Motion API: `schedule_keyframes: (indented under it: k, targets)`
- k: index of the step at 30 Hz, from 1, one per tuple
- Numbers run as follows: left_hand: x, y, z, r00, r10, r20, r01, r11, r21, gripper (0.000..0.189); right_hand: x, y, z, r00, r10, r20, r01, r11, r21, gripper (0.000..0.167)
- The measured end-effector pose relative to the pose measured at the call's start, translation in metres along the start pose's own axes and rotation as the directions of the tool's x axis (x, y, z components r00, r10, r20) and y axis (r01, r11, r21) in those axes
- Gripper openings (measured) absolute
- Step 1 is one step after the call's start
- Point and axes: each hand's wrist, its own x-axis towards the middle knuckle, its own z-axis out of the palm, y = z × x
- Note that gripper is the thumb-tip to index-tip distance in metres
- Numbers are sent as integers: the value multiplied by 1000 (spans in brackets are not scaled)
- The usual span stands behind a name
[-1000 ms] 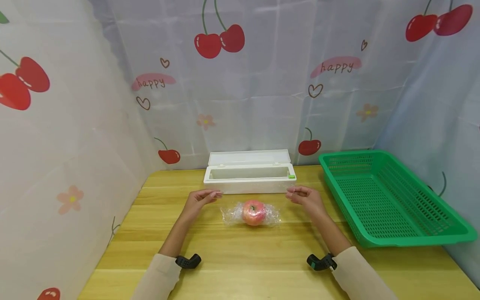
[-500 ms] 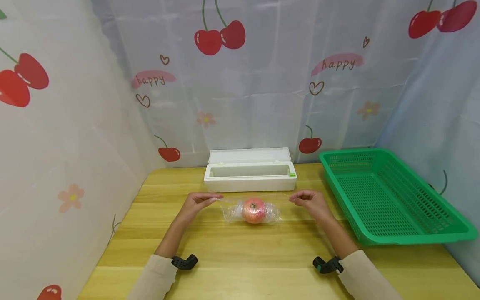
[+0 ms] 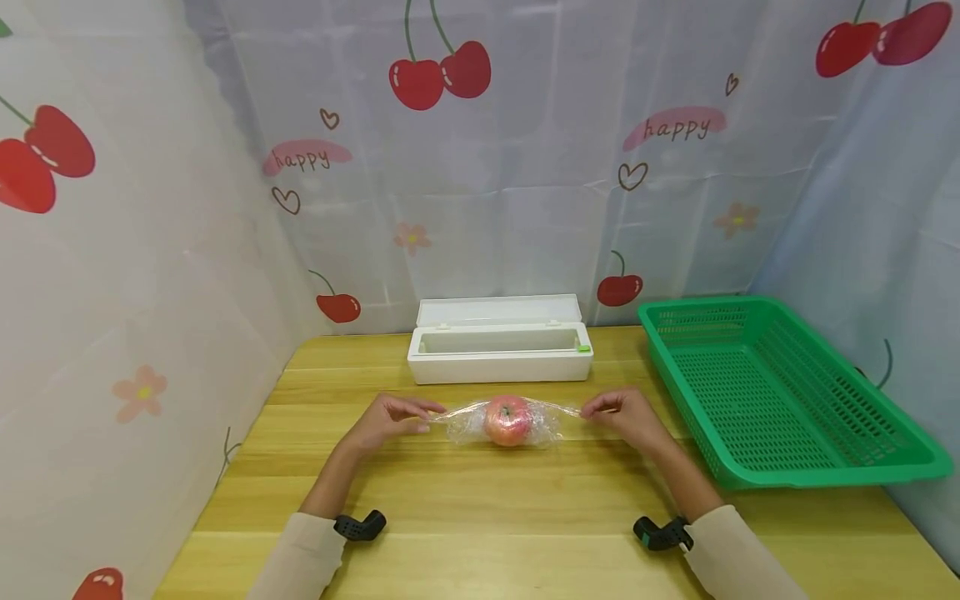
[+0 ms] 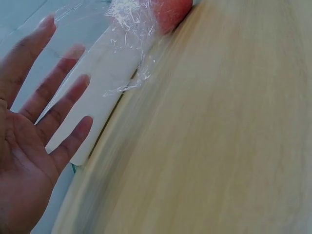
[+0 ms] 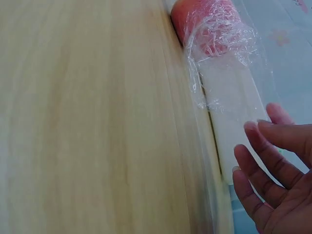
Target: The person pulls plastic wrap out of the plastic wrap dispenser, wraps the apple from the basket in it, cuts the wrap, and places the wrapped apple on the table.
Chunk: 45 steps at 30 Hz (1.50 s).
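A round red-and-yellow apple [image 3: 507,422], wrapped in clear, crinkled plastic film [image 3: 467,427], sits on the pale wooden table [image 3: 495,508] between the two hands; the film bunches out on both sides of it, and a thin strand runs from the apple toward each hand. The right hand [image 3: 628,417] pinches its end of the film between thumb and forefinger, the other fingers loosely bent; the left hand [image 3: 386,421] has its fingers spread and nearly straight at the opposite end, though I cannot tell whether it grips the film or merely touches it. Just behind the apple stands a long white box [image 3: 498,368] with its lid raised; to the right rests a green rectangular plastic basket [image 3: 825,480].
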Motion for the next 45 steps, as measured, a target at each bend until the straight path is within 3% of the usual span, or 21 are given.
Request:
schedule_keyframes:
  k: [4,9,11,15,20,25,31,37,45]
  targets:
    - [-1,-1,-4,998,16,58,-20,997,71,28,0,-2,0,999,-41,14,42,997,-59,19]
    - [-4,-1,-9,994,25,111,-39,991,129,42,-1,-7,-1,1000,-3,-12,2,996,-94,38]
    - [-5,1,-11,996,17,91,-29,991,132,43,-2,-11,-3,1000,10,-22,-12,996,-94,42]
    - [-6,9,-14,1000,6,-18,-4,990,139,38,-3,-26,-8,999,-11,-50,4,992,-127,38]
    - [6,24,-11,994,45,-95,-29,986,161,44,-3,-46,-12,995,-65,-72,53,985,-163,26]
    - [25,42,1,996,50,-68,-30,965,262,54,3,-64,-10,990,-139,-33,131,976,-171,15]
    - [47,55,23,999,47,-6,-41,936,349,65,12,-79,0,981,-190,44,195,964,-180,28]
    - [64,55,41,999,50,11,-51,935,352,71,18,-79,13,962,-246,119,265,945,-192,43]
    - [73,45,64,999,13,30,-23,926,377,82,18,-71,36,964,-218,152,244,953,-179,53]
